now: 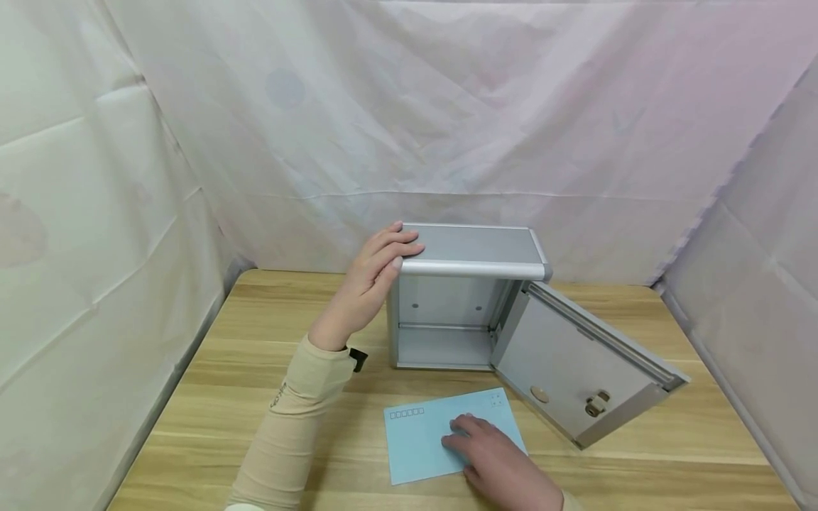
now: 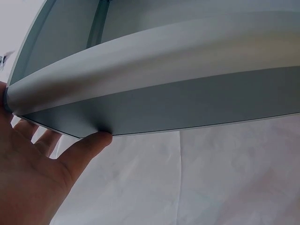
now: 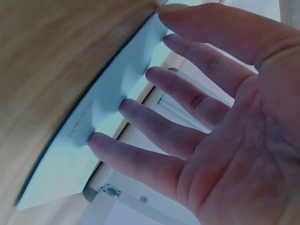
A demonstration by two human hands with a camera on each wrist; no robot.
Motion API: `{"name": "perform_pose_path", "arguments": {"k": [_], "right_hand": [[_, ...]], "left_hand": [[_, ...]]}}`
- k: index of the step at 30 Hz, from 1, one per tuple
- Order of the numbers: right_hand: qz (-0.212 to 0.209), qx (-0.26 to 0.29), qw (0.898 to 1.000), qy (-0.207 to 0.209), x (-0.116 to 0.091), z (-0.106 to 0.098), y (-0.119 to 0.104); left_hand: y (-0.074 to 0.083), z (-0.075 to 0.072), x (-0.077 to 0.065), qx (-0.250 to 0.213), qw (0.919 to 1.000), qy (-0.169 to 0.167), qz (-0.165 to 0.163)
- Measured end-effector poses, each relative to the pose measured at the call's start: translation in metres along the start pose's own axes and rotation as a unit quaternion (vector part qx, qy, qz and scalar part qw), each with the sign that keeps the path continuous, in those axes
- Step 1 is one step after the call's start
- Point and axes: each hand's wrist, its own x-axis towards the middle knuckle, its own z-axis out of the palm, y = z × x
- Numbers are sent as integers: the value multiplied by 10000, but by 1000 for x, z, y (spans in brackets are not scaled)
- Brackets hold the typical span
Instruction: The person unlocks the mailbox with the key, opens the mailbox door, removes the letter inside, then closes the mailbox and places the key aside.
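Observation:
A light blue envelope (image 1: pixel 418 440) lies flat on the table, printed with a row of small boxes. My right hand (image 1: pixel 498 461) rests on its right part, and in the right wrist view the spread fingertips (image 3: pixel 129 108) touch the paper. Behind the envelope stands a grey metal mailbox (image 1: pixel 473 245), its inside bare to view. Its door (image 1: pixel 569 362) hangs swung out to the right, showing a lock (image 1: pixel 597 403) on the inner face. On the box's top left corner lies my left hand (image 1: pixel 377 266), fingers extended over the top; the left wrist view shows it against that corner too.
The wooden table (image 1: pixel 255 355) reaches out on both sides of the box. Pale cloth (image 1: pixel 447 106) hangs behind it and along the left and right. The door's outer corner juts toward the table's right side.

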Motion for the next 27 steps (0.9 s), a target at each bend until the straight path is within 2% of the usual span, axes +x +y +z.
{"name": "perform_pose_path", "arguments": {"k": [12, 27], "right_hand": [[64, -134, 9998, 122, 21, -5, 6], [187, -200, 9994, 203, 29, -5, 9]], "left_hand": [[-1, 0, 1, -31, 10000, -16, 13], [2, -1, 2, -14, 10000, -12, 13]]}}
